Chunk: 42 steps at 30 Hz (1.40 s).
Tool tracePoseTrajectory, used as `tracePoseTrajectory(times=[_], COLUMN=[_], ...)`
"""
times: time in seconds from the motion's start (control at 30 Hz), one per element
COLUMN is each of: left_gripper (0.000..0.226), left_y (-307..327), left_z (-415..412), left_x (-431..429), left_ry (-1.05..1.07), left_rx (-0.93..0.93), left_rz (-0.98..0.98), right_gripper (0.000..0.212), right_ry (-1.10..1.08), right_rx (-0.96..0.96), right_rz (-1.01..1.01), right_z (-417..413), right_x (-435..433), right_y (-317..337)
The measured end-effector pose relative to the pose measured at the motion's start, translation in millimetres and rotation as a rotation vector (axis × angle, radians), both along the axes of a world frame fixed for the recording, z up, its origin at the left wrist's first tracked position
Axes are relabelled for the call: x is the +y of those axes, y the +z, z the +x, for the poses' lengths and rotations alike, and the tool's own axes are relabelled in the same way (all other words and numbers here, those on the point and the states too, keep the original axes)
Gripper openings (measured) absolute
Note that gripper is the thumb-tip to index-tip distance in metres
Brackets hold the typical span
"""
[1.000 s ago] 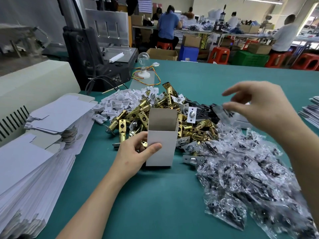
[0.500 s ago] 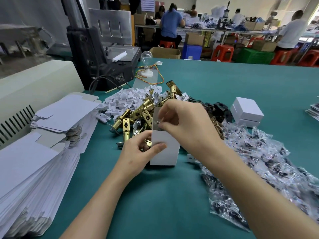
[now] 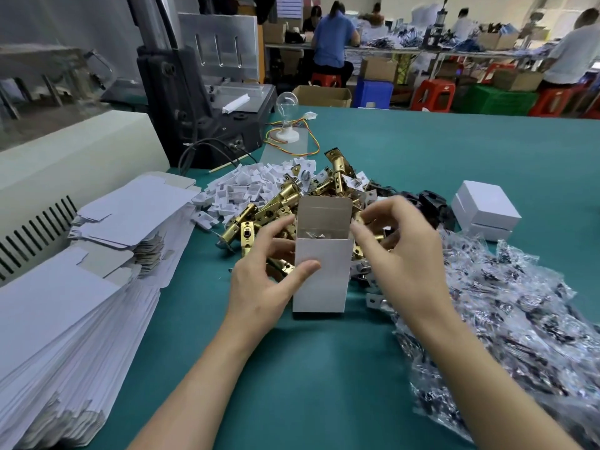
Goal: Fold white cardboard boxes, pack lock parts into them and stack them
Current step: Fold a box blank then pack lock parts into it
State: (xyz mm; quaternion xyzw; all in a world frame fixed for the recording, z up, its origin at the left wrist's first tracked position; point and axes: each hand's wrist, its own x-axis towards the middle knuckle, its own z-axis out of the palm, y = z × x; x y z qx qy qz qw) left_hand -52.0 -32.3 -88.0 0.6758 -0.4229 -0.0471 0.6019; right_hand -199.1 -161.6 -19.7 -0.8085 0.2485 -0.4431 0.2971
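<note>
Head view, the only one.

- White cardboard box (image 3: 319, 274) stands upright on the counter (image 3: 308, 368), just in front of the brass latch pile (image 3: 279, 203). Top is open, with the lid flap (image 3: 324, 212) standing up at the back. Something glinting sits inside, probably a bagged small part; too small to tell.
- Left hand (image 3: 266, 287) grips the box, thumb across the front face and fingers round the left side.
- Right hand (image 3: 399, 254) is at the box's upper right edge. Fingers are loosely curled and nothing shows in them; the index tip is about touching the rim. It's slightly blurred.
- Flat box blanks (image 3: 65, 303) are stacked on the left, bagged parts (image 3: 519, 319) are heaped on the right, and closed boxes (image 3: 487, 212) are stacked two high, far right.

Handling, my read:
- The box is thin card, so it's light and crushes easily. Hold it low on opposite faces, not by the rim or flaps.
- With metal inside it will be bottom-heavy. Support the base when lifting in case the bottom tucks give.
- Latches are heavy, rigid and smooth; take them by the body.
- Bags are slippery, so pinch a corner.
- Next is likely adding a latch or tucking the flaps shut.
</note>
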Motion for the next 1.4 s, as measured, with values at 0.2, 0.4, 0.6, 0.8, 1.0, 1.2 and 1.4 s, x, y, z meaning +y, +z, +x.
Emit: tracePoseTrajectory(times=[0.2,0.4,0.6,0.8,1.0,1.2,1.4], left_gripper=[0.055,0.022,0.02,0.045,0.032,0.01,0.016], left_y=[-1,5,16,19,20,19,24], left_z=[-1,-4,-9,-15,-7,-4,-14], left_x=[1,0,3,5,8,9,11], left_ry=[-0.002,-0.004,0.11,0.101,0.043,-0.004,-0.054], left_rx=[-0.039,-0.05,-0.283,-0.252,-0.411,-0.471,-0.274], left_rz=[-0.015,-0.084,-0.125,-0.198,-0.198,-0.182,-0.207], right_gripper=[0.011,0.014,0.011,0.008,0.028,0.018,0.009], right_ry=[0.061,0.092,0.131,0.225,0.292,0.388,0.38], right_rx=[-0.019,0.06,0.059,-0.009,-0.089,-0.063,-0.016], right_rz=[0.003,-0.182,-0.138,0.015,0.237,0.264,0.236], right_z=[-2,0,-1,-6,-8,-11,-12], right_x=[0,6,10,11,11,13,13], right_y=[-18,-22,-22,-21,-22,-17,-19])
